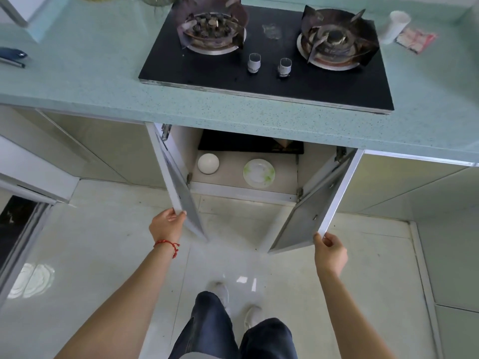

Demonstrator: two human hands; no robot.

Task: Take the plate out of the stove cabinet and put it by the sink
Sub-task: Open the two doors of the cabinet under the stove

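A: Hob (pixel 225 73), two burners, two knobs (pixel 254 62), up beyond both hands.
B: White cup (pixel 395 25), red packet (pixel 416 38) far up-right of the right hand.
A: White bowl (pixel 208 163) above the left hand. Blue tool (pixel 13 56) far up-left.

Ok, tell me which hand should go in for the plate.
Right, probably. The plate lies right of centre on the cabinet floor, nearer the right hand than the left hand. Both hands grip door edges.

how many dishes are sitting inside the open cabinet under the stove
2: a white upturned bowl at the left of the cabinet floor, a green-patterned plate right of it. The dark back may hide more.
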